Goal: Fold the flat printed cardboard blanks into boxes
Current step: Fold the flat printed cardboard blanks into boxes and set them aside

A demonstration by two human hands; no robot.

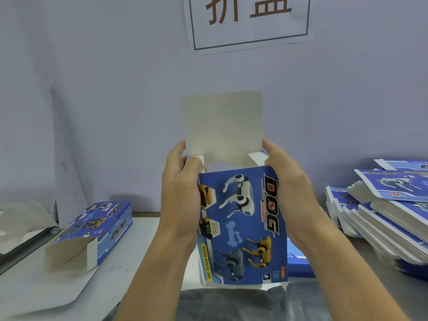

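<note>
At the far left edge of the bench, a sheet of plain grey paper lies partly raised. Just beside it, a folded box lies on its side on the bench surface. Its near end is open, with plain grey flaps showing; the printed blue face carries the word "DOG".

At centre, both hands hold a partly formed box upright above the near edge of the bench. The printed blue panel faces the camera. The top lid flap stands straight up with its unprinted grey side toward the camera. Two small side flaps show at the top corners, one at each side of the opening.

The left hand takes the left wall of the box. Its grip is closed round the upper left corner, thumb on the left side flap, fingers wrapped behind the wall.

The right hand takes the right wall. Its grip is closed round the upper right corner, thumb at the right side flap, fingers behind the box.

On the wall above the box hangs a white sign with large brown characters.

At the right, a stack of flat blanks lies on the bench, fanned and uneven, printed sides up. One more flat blue blank lies just behind the right forearm.
</note>
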